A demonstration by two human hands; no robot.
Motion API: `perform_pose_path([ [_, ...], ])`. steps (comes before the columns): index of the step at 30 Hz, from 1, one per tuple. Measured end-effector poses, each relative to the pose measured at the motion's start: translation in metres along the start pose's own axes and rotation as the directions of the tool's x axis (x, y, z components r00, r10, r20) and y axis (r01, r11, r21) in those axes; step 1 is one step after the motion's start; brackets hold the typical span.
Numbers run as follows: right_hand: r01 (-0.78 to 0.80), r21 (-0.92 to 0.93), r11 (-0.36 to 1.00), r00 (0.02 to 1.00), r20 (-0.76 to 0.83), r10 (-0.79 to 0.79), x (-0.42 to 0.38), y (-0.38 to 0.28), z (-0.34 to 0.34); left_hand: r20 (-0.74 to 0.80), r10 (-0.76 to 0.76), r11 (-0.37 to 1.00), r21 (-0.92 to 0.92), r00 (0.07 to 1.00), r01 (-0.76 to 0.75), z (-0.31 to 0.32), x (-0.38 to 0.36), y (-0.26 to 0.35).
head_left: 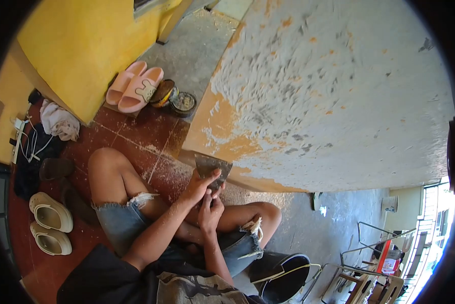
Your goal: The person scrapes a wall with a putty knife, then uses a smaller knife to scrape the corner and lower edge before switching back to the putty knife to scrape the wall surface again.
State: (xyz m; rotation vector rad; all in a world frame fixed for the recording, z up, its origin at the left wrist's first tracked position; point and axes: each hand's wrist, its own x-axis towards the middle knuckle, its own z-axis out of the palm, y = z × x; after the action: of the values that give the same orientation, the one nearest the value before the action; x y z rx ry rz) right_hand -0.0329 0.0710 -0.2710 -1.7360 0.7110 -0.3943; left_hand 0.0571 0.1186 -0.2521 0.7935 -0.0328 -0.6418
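Note:
A scraper (212, 167) with a wide, dark, stained blade is between my two hands, just off the lower edge of a wall (308, 96). My left hand (199, 186) is closed round it, with the thumb pressed on the blade near the handle. Lower down, my right hand (210, 213) wraps the handle, which is mostly hidden by fingers. The wall's white coat is rough with grey marks, and orange-brown patches (222, 119) show along its near edge. I sit with bent legs in torn jeans (116, 225).
Pink slides (136, 86) and two small open tins (184, 103) stand by the yellow wall (96, 45). Flakes litter the red tiles (141, 137). Beige clogs (51, 213) lie left, near a cable and cloth (59, 120). A black bucket (283, 278) and metal-framed furniture (379, 253) are right.

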Motion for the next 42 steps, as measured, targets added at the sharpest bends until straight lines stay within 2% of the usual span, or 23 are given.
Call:
perform_pose_path([
  [1,-0.005,0.029,1.000,1.000,0.021,0.004,0.002,0.001,0.000,-0.004,0.089,0.996,0.010,0.996,-0.089,0.002,0.002,-0.001],
  [2,-0.026,0.046,0.999,0.999,0.043,0.024,-0.001,0.000,-0.003,-0.011,0.086,0.996,0.004,0.996,-0.086,0.004,0.002,0.006],
  [4,-0.046,0.008,0.999,0.998,0.045,0.046,-0.006,-0.003,-0.009,0.083,0.064,0.998,-0.008,0.995,-0.063,0.008,0.001,0.018],
  [6,-0.025,0.011,1.000,0.999,0.021,0.025,-0.003,-0.006,-0.005,0.072,0.058,0.998,0.022,0.996,-0.060,0.007,0.001,0.014],
  [8,0.003,0.022,1.000,1.000,0.009,-0.003,0.000,-0.009,-0.002,-0.015,0.060,0.998,0.021,0.998,-0.060,0.013,-0.003,0.013],
  [9,-0.003,0.040,0.999,1.000,0.023,0.002,0.002,-0.012,-0.002,-0.018,0.105,0.993,0.055,0.994,-0.103,0.015,-0.001,0.013],
  [14,-0.049,0.036,0.998,0.997,0.054,0.047,-0.007,-0.020,-0.012,0.058,0.050,0.999,-0.011,0.997,-0.049,0.013,-0.004,0.019],
  [17,-0.020,0.033,0.999,0.999,0.050,0.019,0.001,-0.016,-0.007,-0.018,0.034,0.998,0.058,0.999,-0.033,0.020,-0.006,0.025],
  [19,-0.062,0.045,0.997,0.996,0.070,0.058,-0.005,-0.021,-0.011,-0.023,0.007,1.000,0.015,1.000,-0.007,0.017,-0.011,0.016],
  [23,0.019,0.031,0.999,0.999,0.026,-0.020,-0.005,-0.014,-0.008,-0.037,0.043,0.999,0.018,0.998,-0.043,0.021,-0.001,0.024],
  [25,-0.021,0.049,0.999,0.999,0.047,0.018,-0.009,-0.010,-0.010,-0.078,0.004,1.000,0.004,0.997,-0.004,0.020,-0.013,0.011],
  [26,-0.027,0.090,0.996,0.998,0.056,0.022,-0.006,-0.009,-0.010,-0.055,-0.001,1.000,-0.010,0.998,0.000,0.016,-0.013,0.004],
  [28,0.019,0.054,0.998,1.000,0.020,-0.020,-0.005,-0.001,-0.005,0.008,0.026,0.999,-0.019,1.000,-0.026,0.010,-0.002,0.006],
  [30,0.103,0.059,0.993,0.995,-0.016,-0.102,-0.002,-0.012,-0.002,-0.001,0.049,0.999,-0.012,0.999,-0.049,0.019,0.000,0.020],
  [31,0.014,0.045,0.999,0.999,0.047,-0.017,-0.004,-0.020,-0.010,0.010,0.041,0.999,-0.020,0.999,-0.041,0.022,-0.002,0.027],
  [32,-0.002,0.032,0.999,0.999,0.046,0.001,-0.008,-0.017,-0.013,0.018,0.026,0.999,-0.030,1.000,-0.025,0.025,-0.005,0.029],
  [34,0.059,0.038,0.998,0.998,0.016,-0.060,-0.004,-0.015,-0.009,0.070,0.058,0.997,-0.047,0.996,-0.055,0.017,0.000,0.020],
  [35,0.007,0.020,1.000,0.999,0.043,-0.008,-0.004,0.001,-0.010,0.016,0.026,0.998,-0.056,1.000,-0.025,0.016,-0.003,0.012],
  [36,0.023,0.032,0.999,0.999,0.035,-0.024,-0.007,-0.006,-0.009,-0.037,-0.004,0.998,-0.064,0.999,0.001,0.015,-0.006,0.010],
  [37,0.036,0.034,0.999,0.999,0.031,-0.037,-0.007,-0.012,-0.008,0.005,0.032,0.999,-0.011,0.999,-0.031,0.012,-0.004,0.009],
  [39,0.071,0.013,0.997,0.997,0.025,-0.072,-0.004,-0.012,-0.008,0.026,0.045,0.999,-0.021,0.999,-0.044,0.020,-0.002,0.026],
  [42,-0.002,0.017,1.000,0.999,0.042,0.001,-0.007,-0.011,-0.009,0.051,0.029,0.997,-0.075,0.998,-0.025,0.017,-0.006,0.016],
])
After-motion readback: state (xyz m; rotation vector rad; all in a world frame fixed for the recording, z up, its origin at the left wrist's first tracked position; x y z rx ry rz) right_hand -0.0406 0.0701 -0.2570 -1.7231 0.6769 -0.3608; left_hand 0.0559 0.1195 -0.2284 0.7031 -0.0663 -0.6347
